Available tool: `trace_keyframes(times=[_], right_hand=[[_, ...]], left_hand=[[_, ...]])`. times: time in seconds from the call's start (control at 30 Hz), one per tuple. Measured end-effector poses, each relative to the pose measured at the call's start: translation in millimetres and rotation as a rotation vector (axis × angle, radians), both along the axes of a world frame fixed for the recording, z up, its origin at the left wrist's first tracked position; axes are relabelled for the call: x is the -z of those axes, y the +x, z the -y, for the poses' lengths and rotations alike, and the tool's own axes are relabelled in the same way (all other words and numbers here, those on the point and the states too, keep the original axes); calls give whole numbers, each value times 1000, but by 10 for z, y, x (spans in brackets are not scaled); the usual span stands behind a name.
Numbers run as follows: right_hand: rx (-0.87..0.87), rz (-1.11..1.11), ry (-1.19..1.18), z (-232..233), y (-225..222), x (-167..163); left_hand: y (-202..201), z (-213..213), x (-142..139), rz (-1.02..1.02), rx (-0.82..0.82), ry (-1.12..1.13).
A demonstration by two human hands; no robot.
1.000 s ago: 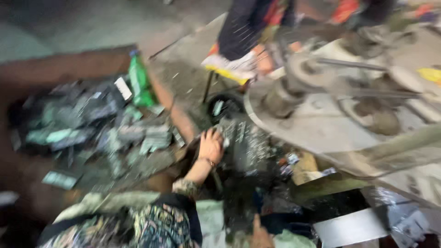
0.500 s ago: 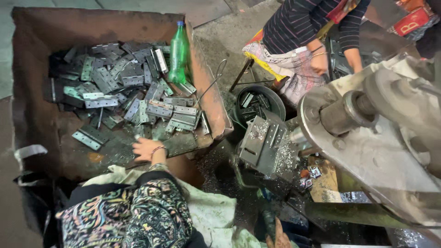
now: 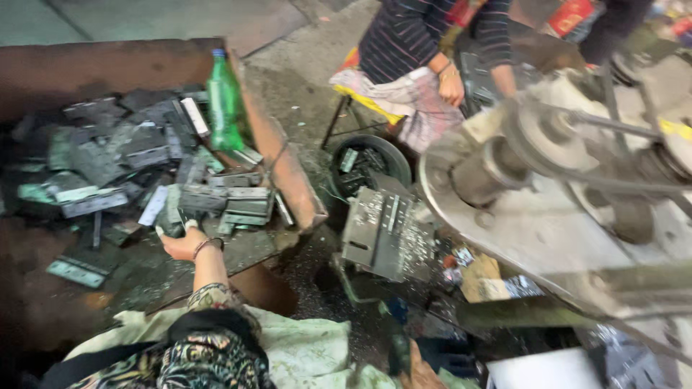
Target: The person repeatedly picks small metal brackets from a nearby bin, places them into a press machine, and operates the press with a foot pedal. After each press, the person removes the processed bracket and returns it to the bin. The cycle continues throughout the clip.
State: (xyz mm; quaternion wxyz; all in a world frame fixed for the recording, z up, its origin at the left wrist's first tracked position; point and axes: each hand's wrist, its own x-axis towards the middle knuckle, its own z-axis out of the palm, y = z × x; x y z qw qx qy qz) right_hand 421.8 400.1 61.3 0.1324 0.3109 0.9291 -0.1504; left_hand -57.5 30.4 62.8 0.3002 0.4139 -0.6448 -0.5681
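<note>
Head view: the left hand (image 3: 184,241) reaches into the rusty metal bin (image 3: 288,169) and its fingers rest on a dark flat metal plate (image 3: 189,216) at the near edge of the heap; whether they have closed around it I cannot tell, since the fingertips are hidden among the pieces. Half a second ago the same hand lay lower in the bin, on the bare floor near the loose plates; a second ago it was out by the stamping block (image 3: 378,230). So the arm has swung back to the pile, which looks like picking up a fresh plate. The right hand is not clearly in view. Around the hand lie many grey hinge-like plates, with a green bottle (image 3: 223,101) standing at the far wall. Beyond the bin's corner sit a round tub of parts (image 3: 364,162), a seated co-worker (image 3: 425,43), and the big press wheel (image 3: 548,187).
</note>
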Motion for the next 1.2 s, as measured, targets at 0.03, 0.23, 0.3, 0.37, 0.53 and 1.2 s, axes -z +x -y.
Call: trace_keyframes(times=[0.03, 0.23, 0.3, 0.37, 0.53, 1.2], right_hand=[[27, 70, -10, 20, -10, -26], [106, 277, -44, 167, -95, -243], [112, 302, -51, 220, -130, -330], [115, 317, -60, 273, -167, -416], [125, 313, -72, 393, -256, -606], [180, 296, -151, 603, -324, -495]], left_hand=[[3, -123, -61, -119, 22, 89], [633, -1028, -739, -424, 546, -266], [1049, -1373, -902, -600, 775, -553], [1380, -1708, -985, -520, 1356, -669], [2336, -2273, -823, -483, 1768, -1465], [1884, -2654, -443, -305, 1633, -1529]])
